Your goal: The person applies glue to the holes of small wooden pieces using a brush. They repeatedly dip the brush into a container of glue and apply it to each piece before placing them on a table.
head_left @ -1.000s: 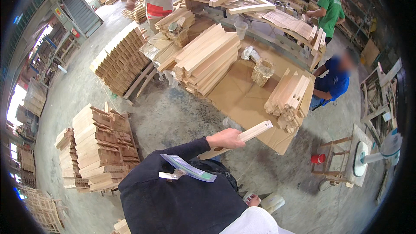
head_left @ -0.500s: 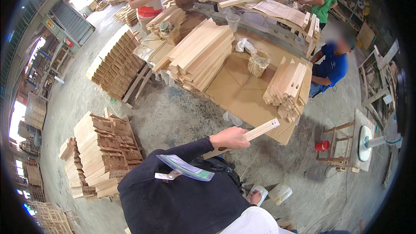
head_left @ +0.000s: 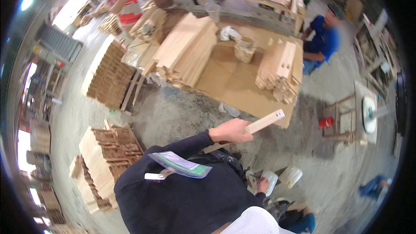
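My left hand point(head_left: 232, 131) is closed round a pale wooden bar point(head_left: 265, 121), which slants up to the right with small holes at its far end. The bar's lower end shows below the hand. Lower down, my right hand point(head_left: 263, 185) has its fingers curled beside a white plastic container point(head_left: 270, 181). What those fingers hold, if anything, is too small to make out. A second whitish container point(head_left: 291, 177) is just right of it. Ahead, a cardboard-covered table point(head_left: 225, 82) bears a large stack of wooden boards point(head_left: 184, 45) and a smaller pile of bars point(head_left: 277, 71).
Stacks of cut wood stand on the floor at left point(head_left: 108, 73) and lower left point(head_left: 93, 164). A person in blue point(head_left: 323, 34) is by the table's right end; others are behind it. A red bucket point(head_left: 326, 122) and a fan point(head_left: 369, 115) are at right. Another person crouches at lower right point(head_left: 303, 221).
The view has shifted, so the table and stacks sit higher and further left. My left hand still grips the bar. More of the crouching person shows at lower right.
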`<action>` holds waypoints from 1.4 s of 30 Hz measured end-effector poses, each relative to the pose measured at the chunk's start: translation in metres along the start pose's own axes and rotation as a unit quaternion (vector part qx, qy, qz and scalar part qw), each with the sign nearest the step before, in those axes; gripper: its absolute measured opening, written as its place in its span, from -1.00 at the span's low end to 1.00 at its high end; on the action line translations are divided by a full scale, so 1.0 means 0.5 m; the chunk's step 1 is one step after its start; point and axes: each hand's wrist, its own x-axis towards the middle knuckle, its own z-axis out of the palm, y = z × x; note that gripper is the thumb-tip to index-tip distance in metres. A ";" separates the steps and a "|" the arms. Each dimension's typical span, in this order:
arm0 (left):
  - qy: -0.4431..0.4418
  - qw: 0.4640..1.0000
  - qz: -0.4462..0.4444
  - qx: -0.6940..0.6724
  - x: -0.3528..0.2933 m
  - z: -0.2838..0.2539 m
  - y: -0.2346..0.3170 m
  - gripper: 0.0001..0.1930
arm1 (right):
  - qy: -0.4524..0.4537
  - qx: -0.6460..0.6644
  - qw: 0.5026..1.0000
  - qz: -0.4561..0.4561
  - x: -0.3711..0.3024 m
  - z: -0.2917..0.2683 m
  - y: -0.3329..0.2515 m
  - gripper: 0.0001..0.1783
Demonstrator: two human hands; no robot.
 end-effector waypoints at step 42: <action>-0.108 0.994 -0.005 0.023 0.035 -0.010 0.039 -0.65 | 0.260 -0.175 0.950 0.004 -0.098 0.061 -0.101 -0.58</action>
